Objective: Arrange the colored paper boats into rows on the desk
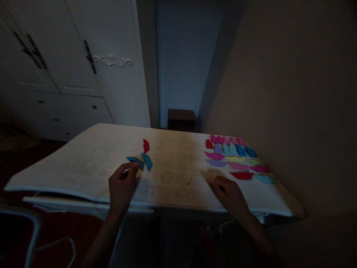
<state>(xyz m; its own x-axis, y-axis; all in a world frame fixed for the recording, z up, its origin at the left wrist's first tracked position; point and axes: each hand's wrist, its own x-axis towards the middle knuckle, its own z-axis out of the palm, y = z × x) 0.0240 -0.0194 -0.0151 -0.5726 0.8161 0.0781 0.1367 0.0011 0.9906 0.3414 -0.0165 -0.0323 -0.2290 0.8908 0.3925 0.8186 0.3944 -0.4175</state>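
My left hand (122, 183) is closed, with thumb and forefinger together at the edge of a blue folded paper piece (134, 159). Another blue folded paper piece (146, 162) lies right beside it, and a red one (146, 145) sits just behind. Over the front right of the table, my right hand (228, 190) has its fingers curled and pressed together. Whether anything is between those fingertips is too dark to tell. The nearest pieces to it are a red paper piece (242, 175) and a purple one (216, 163).
Rows of folded paper pieces in several colours, among them a yellow piece (235, 159), lie at the right of the pale-covered table (83, 160). A wall (292, 111) rises along the right. A white wardrobe (119, 93) and small brown cabinet (182, 115) stand behind.
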